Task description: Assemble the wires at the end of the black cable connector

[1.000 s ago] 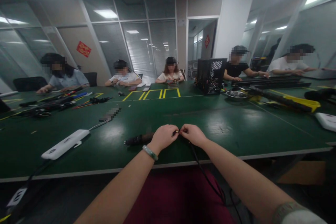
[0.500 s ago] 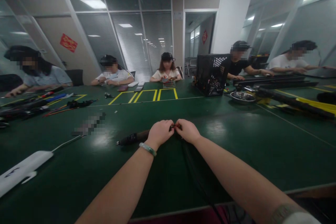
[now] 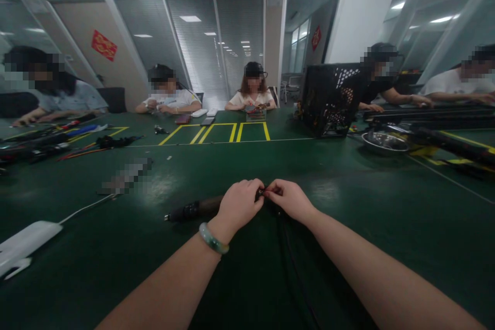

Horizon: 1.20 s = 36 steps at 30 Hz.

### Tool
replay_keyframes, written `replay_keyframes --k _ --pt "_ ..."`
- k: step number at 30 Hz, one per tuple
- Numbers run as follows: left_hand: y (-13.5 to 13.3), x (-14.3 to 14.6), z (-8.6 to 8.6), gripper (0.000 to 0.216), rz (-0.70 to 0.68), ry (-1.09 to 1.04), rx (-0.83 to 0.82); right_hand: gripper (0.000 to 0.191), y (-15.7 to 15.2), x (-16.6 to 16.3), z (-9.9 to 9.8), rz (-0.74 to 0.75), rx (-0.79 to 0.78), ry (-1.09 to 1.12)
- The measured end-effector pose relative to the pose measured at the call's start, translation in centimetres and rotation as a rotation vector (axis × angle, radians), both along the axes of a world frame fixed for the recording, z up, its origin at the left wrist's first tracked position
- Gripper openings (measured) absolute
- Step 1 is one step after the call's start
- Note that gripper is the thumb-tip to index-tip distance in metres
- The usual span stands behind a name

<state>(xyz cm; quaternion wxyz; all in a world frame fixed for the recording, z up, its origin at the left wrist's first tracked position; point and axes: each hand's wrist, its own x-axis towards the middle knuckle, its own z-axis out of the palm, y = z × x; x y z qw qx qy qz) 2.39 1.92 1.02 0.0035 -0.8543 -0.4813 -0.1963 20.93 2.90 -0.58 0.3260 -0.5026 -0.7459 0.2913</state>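
My left hand [image 3: 242,202] is closed around the rear of a dark electric screwdriver [image 3: 197,210], which lies low over the green table with its metal tip toward the left. At the tool's back end, the fingers of my right hand [image 3: 288,197] are pinched together, meeting the left fingertips. A black cable [image 3: 289,245] comes out from under the right hand and runs down toward the near table edge. Its end is hidden by the fingers, so whether it is joined to the screwdriver cannot be made out.
A white power strip [image 3: 33,242] lies at the left, its cord leading to a blurred item [image 3: 126,178]. Tools and wires [image 3: 46,144] are heaped farther left. A black computer case [image 3: 328,98] and a metal bowl [image 3: 384,142] stand at the right. Several people sit across the table.
The camera view has shifted, so the background sits higher and the right-side things lie farther right. Both hands keep their grip at the screwdriver's rear, with little visible change between them.
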Motion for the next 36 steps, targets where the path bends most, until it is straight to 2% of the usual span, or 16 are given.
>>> replay_keyframes --k 10,17,29,36 --pt "-1.6 -0.1 0.9 0.010 -0.076 -0.009 -0.018 0.012 -1.0 0.6 0.6 0.060 0.019 -0.080" --pt "-2.0 -0.1 1.3 0.014 -0.058 -0.012 -0.028 0.012 -1.0 1.1 0.9 0.068 -0.018 -0.100" --pt "-1.3 -0.2 0.2 0.014 -0.123 -0.053 0.012 0.016 -0.6 1.6 0.7 0.130 -0.186 -0.021" --pt "-1.2 0.0 0.2 0.011 -0.129 -0.013 0.026 0.015 -0.2 1.5 0.3 0.107 -0.138 -0.064"
